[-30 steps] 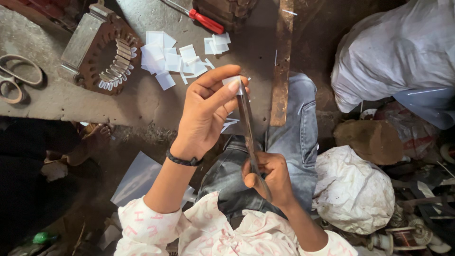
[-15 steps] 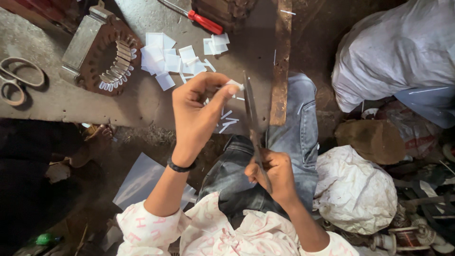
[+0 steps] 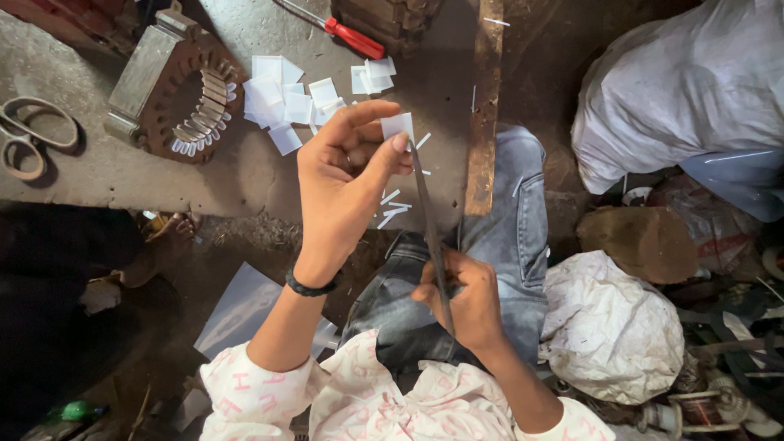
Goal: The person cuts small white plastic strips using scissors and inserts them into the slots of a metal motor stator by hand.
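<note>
My left hand is raised in front of me and pinches a small white paper piece between thumb and fingertips. My right hand sits lower, above my jeans-clad knee, closed on the handles of long dark scissors. The scissor blades point up to the paper piece and meet its lower edge. Thin white paper slivers lie on the concrete slab below my left hand.
A pile of cut white paper squares lies beside a motor stator on the slab. A red-handled screwdriver, a second pair of scissors, a wooden plank and white sacks surround me.
My left hand has turned and lifted the paper piece slightly, fingers spreading. The scissor blades stay against the paper. The right hand has barely moved.
</note>
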